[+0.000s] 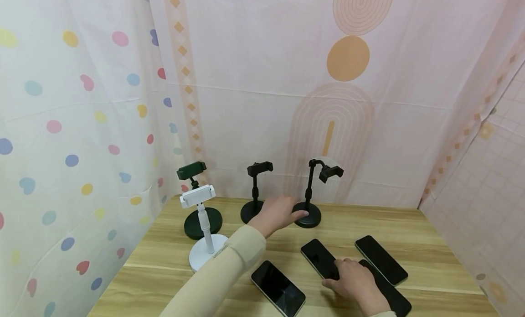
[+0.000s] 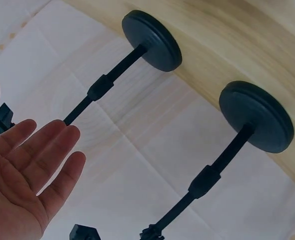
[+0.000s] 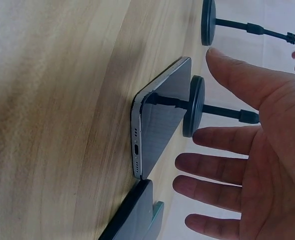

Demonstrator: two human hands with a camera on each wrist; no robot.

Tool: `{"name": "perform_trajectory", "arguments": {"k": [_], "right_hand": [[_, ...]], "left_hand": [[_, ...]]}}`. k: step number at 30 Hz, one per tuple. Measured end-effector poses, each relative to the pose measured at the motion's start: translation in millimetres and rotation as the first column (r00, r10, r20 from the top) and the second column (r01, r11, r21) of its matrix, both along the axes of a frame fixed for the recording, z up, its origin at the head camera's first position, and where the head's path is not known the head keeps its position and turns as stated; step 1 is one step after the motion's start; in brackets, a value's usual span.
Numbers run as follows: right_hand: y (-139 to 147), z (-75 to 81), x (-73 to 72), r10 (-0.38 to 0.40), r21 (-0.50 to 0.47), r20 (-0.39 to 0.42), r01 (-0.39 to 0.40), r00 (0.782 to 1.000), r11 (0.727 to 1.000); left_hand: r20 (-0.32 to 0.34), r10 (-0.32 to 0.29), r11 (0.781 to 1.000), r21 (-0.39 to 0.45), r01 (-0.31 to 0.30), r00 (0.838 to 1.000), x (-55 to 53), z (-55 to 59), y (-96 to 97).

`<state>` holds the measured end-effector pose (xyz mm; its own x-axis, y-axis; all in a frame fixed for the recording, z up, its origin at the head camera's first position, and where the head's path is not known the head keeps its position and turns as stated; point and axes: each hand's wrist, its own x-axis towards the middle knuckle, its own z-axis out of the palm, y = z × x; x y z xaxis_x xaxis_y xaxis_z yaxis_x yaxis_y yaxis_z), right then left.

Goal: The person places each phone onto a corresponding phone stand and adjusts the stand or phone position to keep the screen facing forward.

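My left hand (image 1: 276,212) reaches out between two black phone stands, its fingers extended and holding nothing. One black stand (image 1: 255,189) is just left of it; the other black stand (image 1: 309,194), with a bent neck, is on its right. In the left wrist view the palm and spread fingers of the left hand (image 2: 32,170) show. My right hand (image 1: 357,283) hovers low over the phones, overlapping a black phone (image 1: 317,255) and a second phone (image 1: 389,292). From the right wrist, the right hand (image 3: 257,150) has loosely spread fingers beside a phone (image 3: 162,125) lying flat.
A white phone stand (image 1: 205,226) stands at the left, in front of a dark green stand (image 1: 190,171). Another phone (image 1: 279,287) lies near the front, and one more phone (image 1: 381,260) at the right. Patterned curtains (image 1: 246,116) hang behind the wooden table (image 1: 135,271).
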<state>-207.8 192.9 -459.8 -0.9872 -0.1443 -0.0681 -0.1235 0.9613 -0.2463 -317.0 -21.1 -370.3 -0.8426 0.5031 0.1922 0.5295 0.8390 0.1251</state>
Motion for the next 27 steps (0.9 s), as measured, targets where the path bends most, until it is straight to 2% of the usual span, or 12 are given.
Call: {"name": "perform_trajectory", "arguments": {"k": [8,16,24,27], "right_hand": [[1,-0.3,0.3,-0.004,-0.014,0.009,0.004,1.000,1.000],[1,0.4,1.5,-0.010,-0.021,0.019,0.011,1.000,1.000],[1,-1.7,1.1,-0.014,-0.015,0.019,0.014,1.000,1.000],[1,-2.3,1.0,-0.014,-0.015,0.015,0.014,1.000,1.000]], "left_hand": [[-0.009,-0.006,1.000,0.028,0.006,1.000,-8.5,14.7,15.0],[0.000,0.021,0.999,0.038,-0.021,1.000,-16.6,23.8,30.0],[-0.082,0.022,1.000,0.014,-0.020,0.996,-20.6,35.0,43.1],[-0.093,0.025,1.000,0.013,-0.024,0.995,-22.2,36.9,47.0]]}}
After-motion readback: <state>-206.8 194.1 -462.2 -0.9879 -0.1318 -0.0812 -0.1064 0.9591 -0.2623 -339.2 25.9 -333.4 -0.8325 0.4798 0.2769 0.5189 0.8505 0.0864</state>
